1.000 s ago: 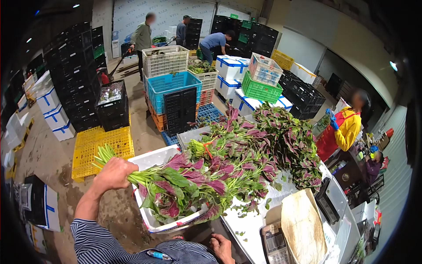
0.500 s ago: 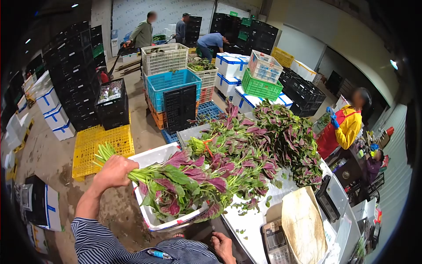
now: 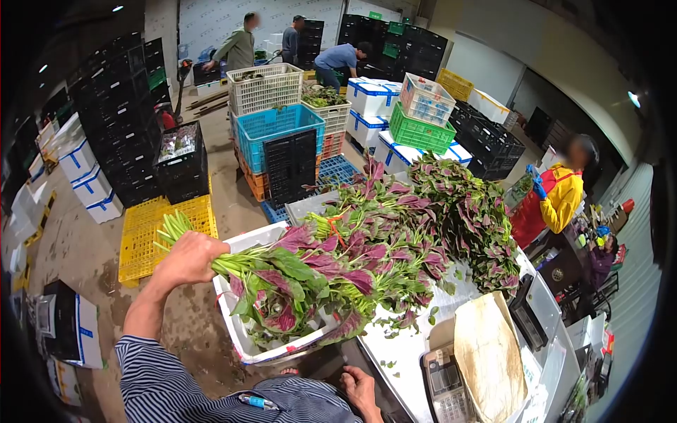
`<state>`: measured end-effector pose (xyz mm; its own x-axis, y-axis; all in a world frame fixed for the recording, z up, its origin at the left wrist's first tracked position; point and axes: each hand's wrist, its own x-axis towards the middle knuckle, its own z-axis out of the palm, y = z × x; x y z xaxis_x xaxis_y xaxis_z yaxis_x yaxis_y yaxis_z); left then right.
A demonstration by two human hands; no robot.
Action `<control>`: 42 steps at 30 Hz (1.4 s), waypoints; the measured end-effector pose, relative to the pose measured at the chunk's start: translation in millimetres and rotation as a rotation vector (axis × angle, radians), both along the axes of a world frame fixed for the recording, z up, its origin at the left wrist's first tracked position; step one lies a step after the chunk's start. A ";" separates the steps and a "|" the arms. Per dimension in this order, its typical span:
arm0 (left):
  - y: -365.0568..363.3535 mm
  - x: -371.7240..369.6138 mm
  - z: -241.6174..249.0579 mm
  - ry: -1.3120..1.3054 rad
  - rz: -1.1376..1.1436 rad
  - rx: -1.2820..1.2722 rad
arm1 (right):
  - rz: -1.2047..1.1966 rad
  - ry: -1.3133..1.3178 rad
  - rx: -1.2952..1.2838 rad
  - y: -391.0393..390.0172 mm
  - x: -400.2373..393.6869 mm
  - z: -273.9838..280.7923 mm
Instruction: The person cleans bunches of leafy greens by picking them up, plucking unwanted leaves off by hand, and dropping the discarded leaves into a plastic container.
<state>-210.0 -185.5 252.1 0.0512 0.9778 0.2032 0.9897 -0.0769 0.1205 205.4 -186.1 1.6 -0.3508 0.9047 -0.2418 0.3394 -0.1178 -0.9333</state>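
Note:
My left hand point(image 3: 190, 258) is closed round the pale green stems of a bunch of red-and-green leafy vegetables point(image 3: 282, 285). The stem ends stick out beyond the fist, and the leaves hang over a white foam box point(image 3: 243, 352). Near the bottom, my right hand point(image 3: 360, 390) rests low by the table edge with its fingers curled; what it holds, if anything, is hidden. A larger heap of the same vegetables point(image 3: 465, 218) lies on the white table point(image 3: 395, 363), and a bunch tied with an orange-red band lies beside the box.
A weighing scale point(image 3: 448, 388) and brown paper point(image 3: 489, 356) lie on the table. Stacked crates point(image 3: 278, 130) and white boxes point(image 3: 370, 106) stand ahead, a yellow pallet point(image 3: 134, 240) left. A person in a red apron point(image 3: 546, 204) stands at right; others are at the back.
My left hand and the bunch have shifted slightly right and down. In the background, the person in the green top has moved a little to the right.

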 end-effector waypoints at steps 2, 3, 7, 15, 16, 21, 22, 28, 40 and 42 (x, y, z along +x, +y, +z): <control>0.2 0.4 0.6 -0.003 -0.005 0.004 | 0.000 0.000 0.000 -0.9 -1.0 2.8; 0.3 1.2 1.5 0.001 -0.005 -0.002 | -0.001 -0.001 -0.001 -1.0 -1.3 4.4; 0.4 3.0 3.7 0.009 -0.003 -0.016 | 0.004 -0.023 -0.001 -0.7 -1.2 3.9; -0.6 1.4 3.5 0.006 -0.004 -0.019 | 0.029 -0.035 0.027 1.5 0.5 -5.8; -0.5 0.7 3.1 0.008 -0.002 -0.025 | 0.025 -0.012 0.020 1.0 -0.5 -1.9; 0.1 -0.6 2.1 0.000 0.007 -0.037 | 0.017 0.018 0.006 1.6 -1.4 -1.4; 0.1 -1.0 2.2 0.000 0.006 -0.037 | 0.016 0.018 0.005 1.4 -1.5 -2.1; 0.9 -2.3 0.6 0.004 0.002 -0.035 | -0.001 -0.002 0.016 1.1 -1.9 -3.5; 3.3 -3.1 -0.2 -0.009 0.010 -0.040 | 0.005 -0.054 -0.006 3.6 -2.1 -4.0; 4.0 -3.1 -0.6 -0.006 0.010 -0.038 | 0.003 -0.058 -0.018 4.0 -1.9 -3.4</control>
